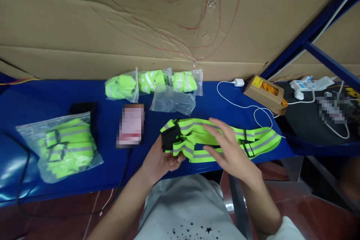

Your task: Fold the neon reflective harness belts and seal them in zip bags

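Observation:
A neon-yellow reflective strap with silver stripes stretches along the front of the blue table. My left hand is closed around its left end, where a black piece and several folds of the band come together. Above the middle of the strap, my right hand is open with fingers spread; I cannot tell whether its fingertips touch the band. A black slider buckle shows right of that hand, and the strap's looped right end lies on the table.
A bagged reflective strap lies left, near a phone. Several bagged bundles line the cardboard wall, with a clear plastic bag in front. A small cardboard box, white cable and power strip are at right.

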Demonstrator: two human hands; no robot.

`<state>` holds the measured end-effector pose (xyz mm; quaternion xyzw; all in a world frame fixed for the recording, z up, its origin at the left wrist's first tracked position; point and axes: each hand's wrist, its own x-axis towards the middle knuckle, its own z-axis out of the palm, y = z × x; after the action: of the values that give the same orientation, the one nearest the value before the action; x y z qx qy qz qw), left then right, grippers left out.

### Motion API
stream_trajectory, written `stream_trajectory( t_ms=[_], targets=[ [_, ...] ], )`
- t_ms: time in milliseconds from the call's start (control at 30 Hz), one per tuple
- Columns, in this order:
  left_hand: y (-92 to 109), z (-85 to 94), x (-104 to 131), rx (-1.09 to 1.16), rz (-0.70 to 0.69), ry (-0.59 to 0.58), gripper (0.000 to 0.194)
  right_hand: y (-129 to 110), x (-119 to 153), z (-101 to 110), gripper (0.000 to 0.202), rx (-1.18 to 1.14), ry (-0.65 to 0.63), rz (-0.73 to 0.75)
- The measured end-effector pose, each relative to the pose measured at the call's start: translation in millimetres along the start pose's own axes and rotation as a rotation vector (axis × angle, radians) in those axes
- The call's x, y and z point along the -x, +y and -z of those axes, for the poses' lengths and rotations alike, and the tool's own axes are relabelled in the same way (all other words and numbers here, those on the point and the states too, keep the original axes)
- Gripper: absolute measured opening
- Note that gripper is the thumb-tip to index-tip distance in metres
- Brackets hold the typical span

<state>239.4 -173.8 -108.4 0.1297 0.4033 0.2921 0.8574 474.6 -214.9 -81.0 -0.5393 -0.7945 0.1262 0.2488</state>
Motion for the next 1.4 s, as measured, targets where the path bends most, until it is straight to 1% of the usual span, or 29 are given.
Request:
stream_trajectory(
  t_ms=[33,100,167,233,267,333,367,400,433,467,533,567,600,633,667,700,767,833,900,1033,1100,1167,1267,1333,1400],
  targets=[
    [-2.2,0.2,0.3,-0.06,-0.007,-0.041,0.054,-7.0,-1.9,-2.1,0.056,-0.05,-0.063,0.062],
    [-6.9,0.6,0.5,-0.17,-0.053,-0.051,0.057,-16.6,-7.4,-5.0,0.056,-0.107,-0.124,0.144],
    [-10.8,1.2,0.5,-0.268,-0.119,0.012,0.057,-20.3,-14.1,-6.5,0.053,-0.131,-0.13,0.185],
    [-12.4,2.4,1.1,-0.408,-0.135,0.079,0.063,-20.5,-20.3,-6.4,0.051,-0.154,-0.124,0.199],
    [-12.2,3.1,1.9,-0.506,-0.139,0.091,0.067,-20.2,-22.6,-5.8,0.052,-0.169,-0.12,0.197],
    [-10.0,4.6,5.3,-0.745,-0.169,0.066,0.071,-19.8,-25.6,-4.4,0.053,-0.199,-0.113,0.178],
    [-8.5,5.0,7.6,-0.866,-0.208,0.044,0.072,-19.7,-26.3,-4.1,0.052,-0.216,-0.111,0.17],
    [-7.0,5.1,10.2,-0.977,-0.267,0.033,0.07,-19.6,-26.5,-4.2,0.048,-0.238,-0.113,0.162],
    [-5.8,4.8,12.8,-1.076,-0.342,0.046,0.066,-19.3,-26.5,-4.7,0.042,-0.269,-0.114,0.149],
    [-5.1,4.3,15.0,-1.164,-0.434,0.095,0.061,-18.8,-26.2,-5.6,0.036,-0.307,-0.105,0.121],
    [-6.3,2.6,17.9,-1.311,-0.661,0.256,0.051,-17.3,-24.9,-8.4,0.026,-0.39,-0.04,0.02],
    [-8.1,1.8,18.3,-1.379,-0.785,0.33,0.049,-16.3,-24.1,-9.9,0.023,-0.424,0.005,-0.044],
    [-10.6,1.1,18.2,-1.443,-0.905,0.379,0.049,-15.5,-23.2,-11.5,0.022,-0.45,0.047,-0.104],
    [-13.6,0.5,17.5,-1.5,-1.015,0.396,0.048,-15.1,-22.4,-13.1,0.021,-0.469,0.076,-0.148],
    [-16.8,0.0,16.4,-1.551,-1.11,0.385,0.045,-15.1,-21.7,-14.7,0.02,-0.484,0.086,-0.174],
    [-19.8,-0.4,15.0,-1.598,-1.183,0.357,0.042,-15.7,-21.1,-16.4,0.02,-0.5,0.079,-0.187],
    [-24.1,-1.3,12.2,-1.678,-1.279,0.321,0.039,-18.4,-20.6,-19.7,0.02,-0.521,0.047,-0.191],
    [-25.0,-1.8,10.2,-1.74,-1.32,0.329,0.037,-21.8,-20.7,-22.7,0.022,-0.514,0.025,-0.187],
    [-22.3,-1.7,9.7,-1.786,-1.315,0.323,0.034,-23.7,-21.0,-24.8,0.024,-0.489,0.012,-0.179],
    [-12.3,0.5,10.8,-1.922,-1.257,0.191,0.033,-21.3,-20.0,-25.9,0.025,-0.469,-0.004,-0.152],
    [-8.9,1.6,10.3,-2.015,-1.27,0.159,0.033,-20.4,-18.6,-26.1,0.027,-0.447,-0.005,-0.141],
    [-7.5,1.9,8.8,-2.068,-1.317,0.169,0.031,-21.2,-17.1,-26.5,0.036,-0.353,-0.018,-0.087],
    [-7.3,0.9,5.7,-2.116,-1.354,0.178,0.026,-23.9,-15.4,-26.3,0.049,-0.111,-0.093,0.039],
    [-7.0,-0.3,4.0,-2.158,-1.361,0.169,0.021,-24.1,-15.1,-24.7,0.051,-0.006,-0.155,0.076],
    [-6.3,-1.4,3.1,-2.192,-1.385,0.17,0.02,-22.5,-15.2,-21.6,0.051,0.015,-0.197,0.082]
  ],
)
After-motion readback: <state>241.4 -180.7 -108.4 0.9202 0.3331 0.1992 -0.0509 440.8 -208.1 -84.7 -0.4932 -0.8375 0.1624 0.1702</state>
